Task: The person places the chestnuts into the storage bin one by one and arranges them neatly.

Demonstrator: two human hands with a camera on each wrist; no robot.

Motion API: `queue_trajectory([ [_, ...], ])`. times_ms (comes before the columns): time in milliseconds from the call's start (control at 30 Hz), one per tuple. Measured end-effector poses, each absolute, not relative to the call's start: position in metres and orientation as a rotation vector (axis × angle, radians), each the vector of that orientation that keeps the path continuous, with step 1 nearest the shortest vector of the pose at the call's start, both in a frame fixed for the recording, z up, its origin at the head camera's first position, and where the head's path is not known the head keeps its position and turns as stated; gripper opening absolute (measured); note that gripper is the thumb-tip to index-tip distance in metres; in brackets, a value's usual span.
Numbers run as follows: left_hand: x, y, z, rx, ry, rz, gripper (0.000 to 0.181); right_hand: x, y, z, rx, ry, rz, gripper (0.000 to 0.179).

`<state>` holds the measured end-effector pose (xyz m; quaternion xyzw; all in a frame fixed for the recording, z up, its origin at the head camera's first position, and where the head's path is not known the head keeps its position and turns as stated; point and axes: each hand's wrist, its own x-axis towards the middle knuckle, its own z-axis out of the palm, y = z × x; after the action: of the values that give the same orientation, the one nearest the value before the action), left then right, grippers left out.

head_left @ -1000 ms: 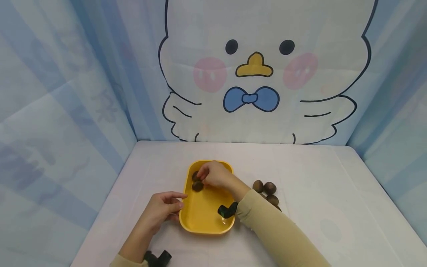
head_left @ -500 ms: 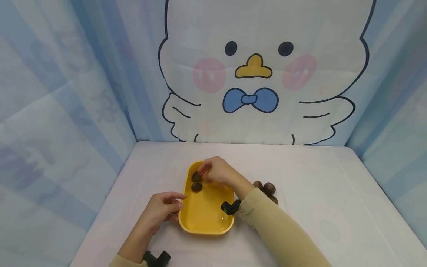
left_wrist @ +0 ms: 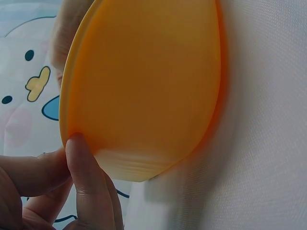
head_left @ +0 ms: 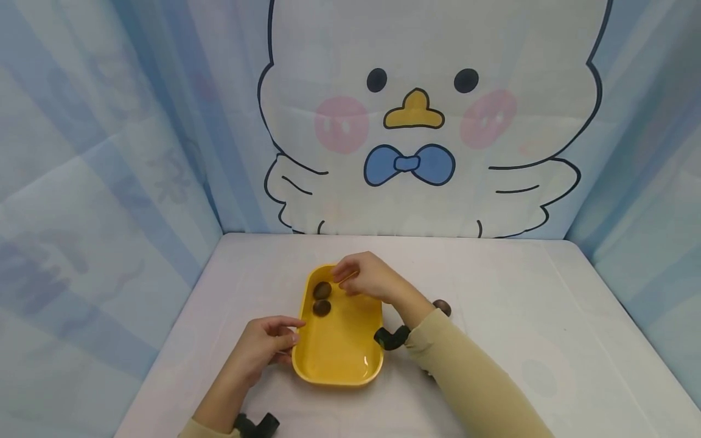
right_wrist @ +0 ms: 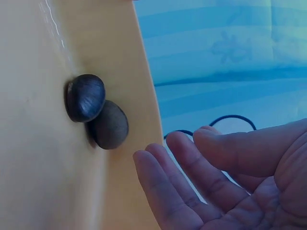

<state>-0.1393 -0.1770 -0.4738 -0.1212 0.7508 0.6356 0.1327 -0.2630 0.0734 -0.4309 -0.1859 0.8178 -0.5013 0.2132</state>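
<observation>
Two dark brown chestnuts (head_left: pixel 322 299) lie together in the far left part of a yellow tray (head_left: pixel 339 359). Above the tray's far right part is my right hand (head_left: pixel 368 277), just clear of the chestnuts. Its fingers are relaxed and hold nothing. The right wrist view shows the chestnuts (right_wrist: pixel 98 112) against the tray wall, apart from the fingertips (right_wrist: pixel 144 160). At the tray's left side my left hand (head_left: pixel 271 340) pinches the rim, with fingertips (left_wrist: pixel 79 148) against the outer wall in the left wrist view.
Another chestnut (head_left: pixel 442 307) shows right of the tray, just behind the right forearm. The right sleeve (head_left: pixel 471 371) hides part of the white table (head_left: pixel 520 292). Printed cloth walls (head_left: pixel 405 201) stand behind and at both sides.
My right hand has let go of a chestnut in the tray and drawn back up and to the right. More table chestnuts are now behind the right arm. The left hand stays put.
</observation>
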Motion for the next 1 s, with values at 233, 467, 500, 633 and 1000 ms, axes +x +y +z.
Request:
queue_trajectory([
  [233, -0.141, -0.177, -0.475, -0.38, 2.187, 1.838, 0.032, -0.26, 0.087, -0.424, -0.555, 2.234, -1.401, 0.034],
  [467, -0.14, -0.176, -0.476, -0.402, 2.206, 1.833, 0.03, -0.256, 0.103, -0.417, -0.54, 2.27, -1.381, 0.035],
  [500, -0.14, -0.176, -0.476, -0.406, 2.209, 1.831, 0.03, -0.254, 0.106, -0.416, -0.533, 2.281, -1.376, 0.035],
  [633, -0.14, -0.175, -0.474, -0.414, 2.213, 1.825, 0.028, -0.25, 0.116, -0.409, -0.512, 2.33, -1.354, 0.035],
  [1000, -0.14, -0.176, -0.476, -0.381, 2.209, 1.834, 0.031, -0.242, 0.148, -0.409, -0.489, 2.381, -1.359, 0.033],
])
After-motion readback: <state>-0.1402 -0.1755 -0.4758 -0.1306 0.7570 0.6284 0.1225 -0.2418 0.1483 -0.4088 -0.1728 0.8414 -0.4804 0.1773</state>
